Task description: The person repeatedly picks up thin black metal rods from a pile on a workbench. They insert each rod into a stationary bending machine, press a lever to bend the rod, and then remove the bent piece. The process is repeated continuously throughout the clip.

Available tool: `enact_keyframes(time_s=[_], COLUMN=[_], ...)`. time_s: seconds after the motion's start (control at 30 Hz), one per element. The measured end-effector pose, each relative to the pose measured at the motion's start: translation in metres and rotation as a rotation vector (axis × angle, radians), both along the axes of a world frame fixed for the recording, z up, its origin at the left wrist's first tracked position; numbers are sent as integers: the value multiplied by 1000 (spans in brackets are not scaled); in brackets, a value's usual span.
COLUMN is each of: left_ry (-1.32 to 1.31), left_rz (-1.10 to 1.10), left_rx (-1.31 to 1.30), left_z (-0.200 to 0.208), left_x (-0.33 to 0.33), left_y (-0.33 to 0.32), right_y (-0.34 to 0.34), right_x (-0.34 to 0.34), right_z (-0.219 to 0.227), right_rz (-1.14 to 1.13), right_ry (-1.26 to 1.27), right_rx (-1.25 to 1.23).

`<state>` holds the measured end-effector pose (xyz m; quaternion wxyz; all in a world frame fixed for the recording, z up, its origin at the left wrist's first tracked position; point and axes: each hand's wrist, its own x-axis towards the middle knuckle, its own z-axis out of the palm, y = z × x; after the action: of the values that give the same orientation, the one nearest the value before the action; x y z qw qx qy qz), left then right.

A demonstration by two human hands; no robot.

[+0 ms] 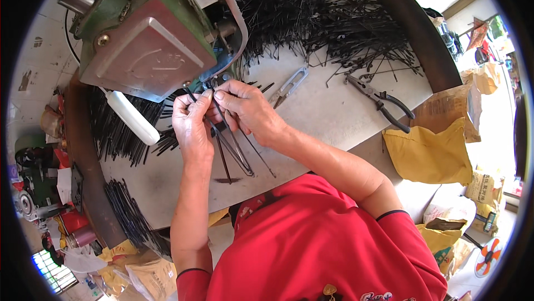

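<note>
My left hand [192,126] and my right hand [250,109] meet just below the working end of a green machine [150,45] with a reddish-brown cover. Each has its thumb and fingers pinched on the upper ends of some thin black rods [236,153], close under the machine's small metal tip. From my fingers the rods slant down over the grey metal tabletop [317,117], and some look bent or paired. Exactly how their ends meet the machine is hidden by my fingertips.
A large heap of black rods [322,17] covers the far side, with more rods [122,128] in rows at the left. Black-handled pliers [381,100] and a small grey cutter [289,87] lie to the right. A white lamp-like tube [132,117] hangs by my left hand.
</note>
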<state>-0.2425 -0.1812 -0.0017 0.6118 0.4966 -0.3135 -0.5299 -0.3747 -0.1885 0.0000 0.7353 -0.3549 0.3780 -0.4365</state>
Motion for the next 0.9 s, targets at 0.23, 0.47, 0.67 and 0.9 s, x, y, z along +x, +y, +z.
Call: enact_keyframes(time_s=[0.23,0.47,0.67,0.9], left_ry=[9,-429,-1197,-1064], left_rz=[9,124,142,-184], left_rx=[24,164,142,-31], left_z=[7,66,51,34], left_x=[0,62,171,50], left_y=[3,47,89,76], right_y=[5,-2,-58,-35], right_x=[4,-48,-85,-94], right_z=[6,-8,-9,5], right_rz=[-22,-136,-252,-220], right_ry=[99,1000,1617,1626], right_rx=[-72,-698,-863,-837])
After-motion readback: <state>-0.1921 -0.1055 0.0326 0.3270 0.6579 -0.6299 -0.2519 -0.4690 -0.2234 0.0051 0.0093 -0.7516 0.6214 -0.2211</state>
